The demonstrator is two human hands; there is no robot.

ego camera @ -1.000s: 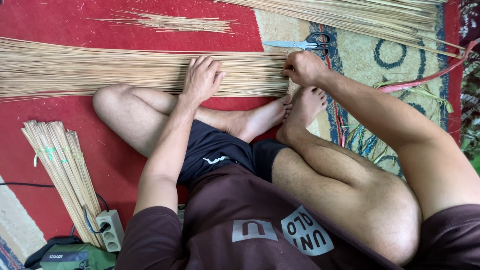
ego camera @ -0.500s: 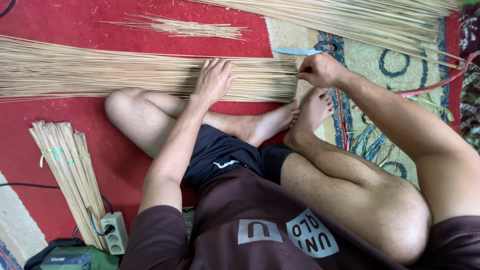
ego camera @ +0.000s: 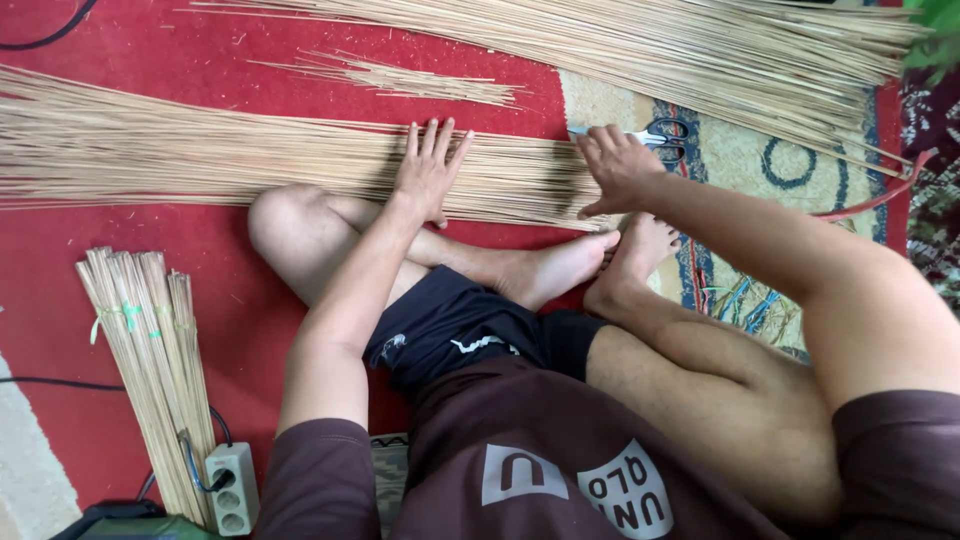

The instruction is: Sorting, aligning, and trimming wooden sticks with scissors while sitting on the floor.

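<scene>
The left hand (ego camera: pixel 428 172) lies flat with its fingers spread wide on the long layer of thin sticks (ego camera: pixel 200 155); its grip is open and holds nothing, the palm only presses on the sticks. The right hand (ego camera: pixel 617 168) rests at the right end of the same layer, fingers loosely open and also not closed around anything, with the fingertips at the stick ends. Just behind this hand, touching or almost touching it, a pair of scissors (ego camera: pixel 655 137) lies on the patterned rug (ego camera: pixel 740 170). The stick layer stretches across the red carpet (ego camera: pixel 230 60) in front of the crossed legs, from the left edge to the right hand. Farther away lie a bigger heap of sticks (ego camera: pixel 700 50) and a small loose bunch (ego camera: pixel 400 78). At the person's left side a tied bundle (ego camera: pixel 150 360) lies near a white power strip (ego camera: pixel 232 487).
</scene>
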